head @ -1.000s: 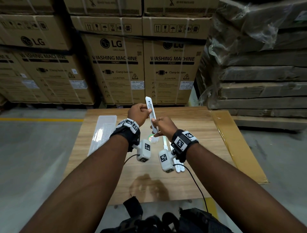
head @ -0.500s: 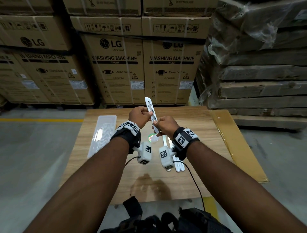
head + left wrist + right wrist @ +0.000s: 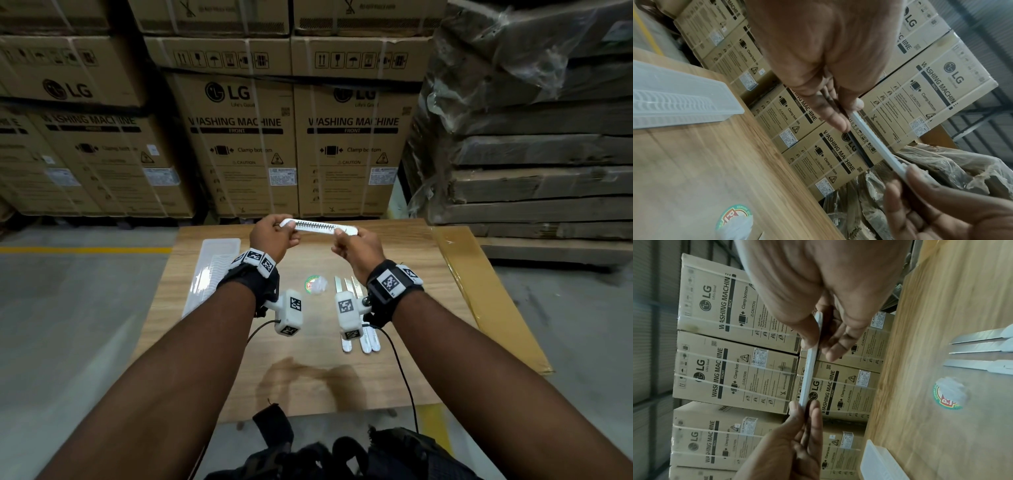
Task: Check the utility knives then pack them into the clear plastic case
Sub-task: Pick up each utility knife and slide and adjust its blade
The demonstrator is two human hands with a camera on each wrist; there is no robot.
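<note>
I hold one white utility knife (image 3: 317, 226) level above the far part of the wooden table (image 3: 404, 342). My left hand (image 3: 274, 236) pinches its left end and my right hand (image 3: 356, 241) pinches its right end. Its ribbed slider track faces me. In the wrist views the knife (image 3: 875, 139) (image 3: 809, 373) shows edge-on between both hands' fingertips. Three more white knives (image 3: 359, 337) with blades out lie side by side on the table under my right wrist, blades (image 3: 978, 344) pointing away. The clear plastic case (image 3: 214, 270) (image 3: 680, 99) lies at the table's left side.
A round green sticker with crumpled clear tape (image 3: 315, 284) sits mid-table. Stacked washing machine cartons (image 3: 246, 137) stand just behind the table. Wrapped flat packs (image 3: 531, 154) are piled at the right. A cardboard strip (image 3: 486, 291) edges the table's right side.
The knife has turned from upright to horizontal, and my hands have spread apart to its two ends. The camera has come closer to the table.
</note>
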